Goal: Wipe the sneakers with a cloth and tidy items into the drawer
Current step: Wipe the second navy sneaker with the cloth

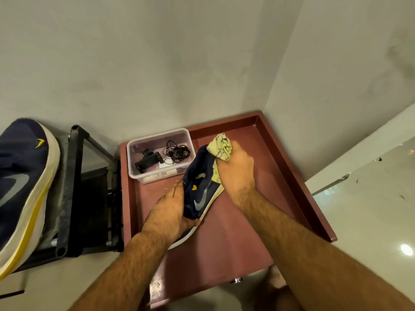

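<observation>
- Left hand [170,212] grips a navy sneaker [202,187] over the open red drawer [289,167]; right hand [235,167] presses a bunched yellow cloth [221,147] against it.
- Risk: hard wiping could twist the sneaker loose, knocking the clear tub [139,167] beside it.

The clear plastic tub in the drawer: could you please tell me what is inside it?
Inside the clear tub: a black clip-like gadget, a coiled black cable and a small white card. The sneaker covers its near right corner.

Second sneaker [22,187] cut off by left edge.
</observation>
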